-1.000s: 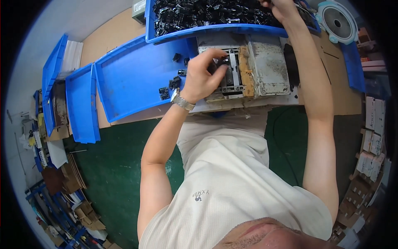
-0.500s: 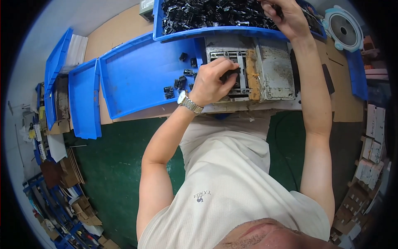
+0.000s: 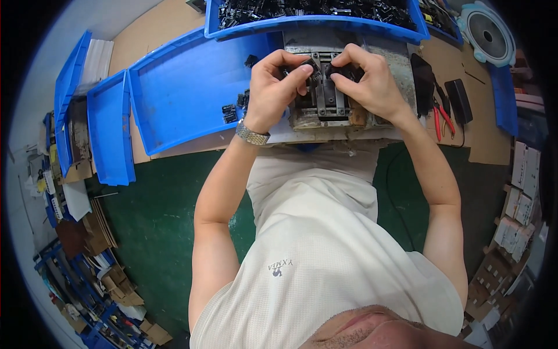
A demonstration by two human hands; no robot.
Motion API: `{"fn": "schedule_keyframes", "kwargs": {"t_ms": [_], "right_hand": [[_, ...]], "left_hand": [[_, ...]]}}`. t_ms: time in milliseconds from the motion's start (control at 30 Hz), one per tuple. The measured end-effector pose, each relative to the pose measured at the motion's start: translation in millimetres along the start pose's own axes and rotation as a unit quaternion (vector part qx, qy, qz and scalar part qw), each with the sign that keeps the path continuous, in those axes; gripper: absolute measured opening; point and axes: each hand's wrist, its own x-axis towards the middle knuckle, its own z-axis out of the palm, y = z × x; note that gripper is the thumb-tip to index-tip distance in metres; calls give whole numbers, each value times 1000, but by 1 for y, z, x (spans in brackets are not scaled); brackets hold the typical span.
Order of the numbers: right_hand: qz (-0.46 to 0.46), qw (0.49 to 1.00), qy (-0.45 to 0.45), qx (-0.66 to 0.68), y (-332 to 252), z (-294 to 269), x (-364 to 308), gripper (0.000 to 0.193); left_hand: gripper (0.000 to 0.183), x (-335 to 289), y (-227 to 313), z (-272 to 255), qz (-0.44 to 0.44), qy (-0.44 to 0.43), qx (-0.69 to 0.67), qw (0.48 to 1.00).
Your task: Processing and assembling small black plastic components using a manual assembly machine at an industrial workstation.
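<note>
Over a worn metal fixture [image 3: 323,110] with two upright bars, both my hands are close together. My left hand [image 3: 274,87] pinches a small black part with metal pins [image 3: 312,65] between thumb and fingers. Opposite it, my right hand [image 3: 372,78] is closed on another black part [image 3: 347,71], mostly hidden by the fingers. Several similar black pinned parts [image 3: 230,111] lie at the right side of a shallow blue tray [image 3: 192,87], next to my left wrist.
A blue bin [image 3: 314,27] heaped with black parts stands behind the fixture. To the right are red-handled pliers [image 3: 437,122], a black adapter [image 3: 458,102] and a round fan [image 3: 487,36]. Another blue tray [image 3: 110,134] sits at the left.
My right hand has come down from the bin to the fixture, with a black part in it. The left hand has shifted left and up, still holding its part.
</note>
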Motion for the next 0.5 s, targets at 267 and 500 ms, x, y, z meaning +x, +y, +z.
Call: {"fn": "schedule_keyframes", "kwargs": {"t_ms": [267,500], "right_hand": [[-93,991,9,-96,2,8,-5,21],[-130,986,-11,-106,1,8,-5,16]], "left_hand": [[18,-7,-1,-31,12,56,-48,997],[22,-22,-13,-82,57,174,207,961]]}}
